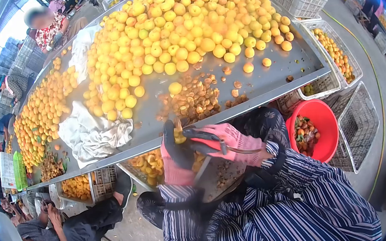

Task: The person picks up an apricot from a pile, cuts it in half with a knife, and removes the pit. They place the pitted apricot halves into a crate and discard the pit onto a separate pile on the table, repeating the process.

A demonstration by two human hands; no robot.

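Note:
Both my hands wear pink gloves with dark palms and fingers, close together at the near edge of a metal table (272, 90). My left hand (177, 157) is closed around a yellow apricot (179, 135), which its fingers partly hide. My right hand (234, 139) grips a thin, curved metal tool (245, 151); its working end is hidden near the fruit. Just beyond them lies a heap of brown apricot stones (195, 98). A large pile of whole apricots (176, 30) covers the far part of the table. Below my hands, a crate holds opened orange apricots (149, 169).
A red bucket (331, 124) with fruit scraps stands at my right, beside white plastic crates (361, 122). White cloths (92, 133) lie on the table's left. A seated co-worker (57, 236) is at lower left; another person (49, 32) sits across. A hose (381, 110) runs along the floor.

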